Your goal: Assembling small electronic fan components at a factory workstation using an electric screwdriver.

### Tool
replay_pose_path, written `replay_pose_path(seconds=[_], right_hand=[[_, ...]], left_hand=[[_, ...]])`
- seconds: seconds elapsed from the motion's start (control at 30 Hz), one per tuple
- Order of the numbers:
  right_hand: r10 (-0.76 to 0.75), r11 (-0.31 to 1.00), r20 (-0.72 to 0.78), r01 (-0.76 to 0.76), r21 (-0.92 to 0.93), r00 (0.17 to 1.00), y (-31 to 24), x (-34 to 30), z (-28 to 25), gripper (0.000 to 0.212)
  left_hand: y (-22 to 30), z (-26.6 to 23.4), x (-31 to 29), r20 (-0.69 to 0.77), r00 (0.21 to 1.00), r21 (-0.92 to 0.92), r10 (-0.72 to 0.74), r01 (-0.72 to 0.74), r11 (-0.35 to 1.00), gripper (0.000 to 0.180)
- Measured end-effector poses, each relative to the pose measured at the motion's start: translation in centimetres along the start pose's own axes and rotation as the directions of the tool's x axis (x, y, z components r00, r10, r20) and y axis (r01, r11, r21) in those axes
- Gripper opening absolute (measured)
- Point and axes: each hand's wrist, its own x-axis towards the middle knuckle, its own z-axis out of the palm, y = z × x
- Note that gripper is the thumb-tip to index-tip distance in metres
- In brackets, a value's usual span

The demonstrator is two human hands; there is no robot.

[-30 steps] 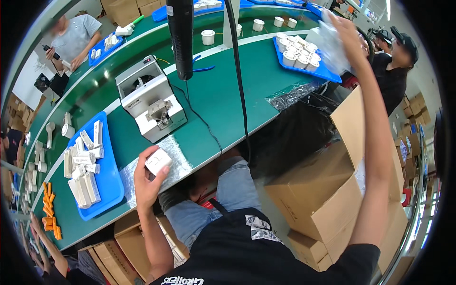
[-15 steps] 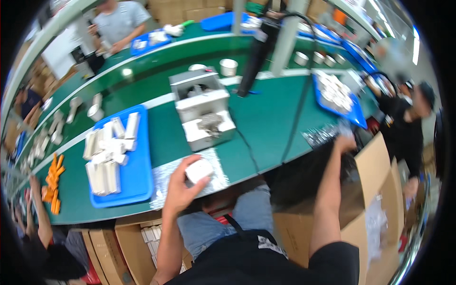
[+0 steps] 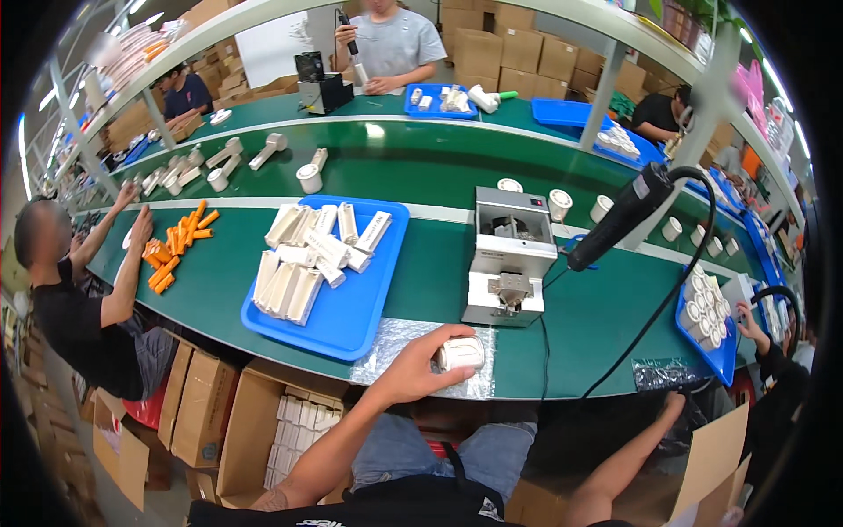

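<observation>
My left hand [image 3: 420, 367] is closed around a short white cylindrical plastic part [image 3: 461, 353], its thumb and fingers on either side. The hand holds it over a sheet of bubble wrap [image 3: 364, 369] at the front edge of the green table. My right hand [image 3: 673, 404] reaches out to the right, just below the table edge, beside dark plastic sheeting [image 3: 698, 413]; its fingers are too hidden to read. A grey-white bench machine [image 3: 509, 259] with a metal fixture stands behind the white part. Left of it, a blue tray [image 3: 369, 290] holds several long white plastic pieces.
A black power screwdriver [image 3: 622, 215] hangs by its cable at the right. Another blue tray [image 3: 722, 356] bears white round parts. Orange pieces [image 3: 180, 241] lie at the left near a co-worker [image 3: 79, 299]. An open carton [image 3: 250, 430] stands below the table.
The view has swung left, so the table things appear further right. The left hand still holds the white part, now seen more from its side. The right hand appears lower at the table edge.
</observation>
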Motion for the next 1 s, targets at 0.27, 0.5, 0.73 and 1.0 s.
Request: replay_pose_path(seconds=[0.27,0.5,0.73,1.0], right_hand=[[-0.014,0.850,-0.559,0.304,0.429,0.829,-21.3,-21.6,-3.6,0.030],[-0.569,0.095,-0.385,0.523,0.847,0.727,-35.9,-38.3,-11.9,0.028],[-0.677,0.371,-0.086,0.440,0.818,0.731,-43.6,-38.3,-9.4,0.049],[-0.777,0.145,0.179,-0.106,0.984,0.604,-46.5,-33.8,-4.6,0.045]], left_hand=[[-0.7,0.5,-0.3,-0.047,0.999,0.070,0.011,-0.008,0.998,0.059],[-1.5,0.7,0.1,-0.230,0.958,0.141,0.173,-0.144,0.980,0.065],[-1.1,0.3,0.3,-0.312,0.947,0.132,0.077,-0.037,0.991,0.061],[-0.9,0.9,0.4,-0.267,0.942,0.277,0.205,-0.128,0.952,0.059]])
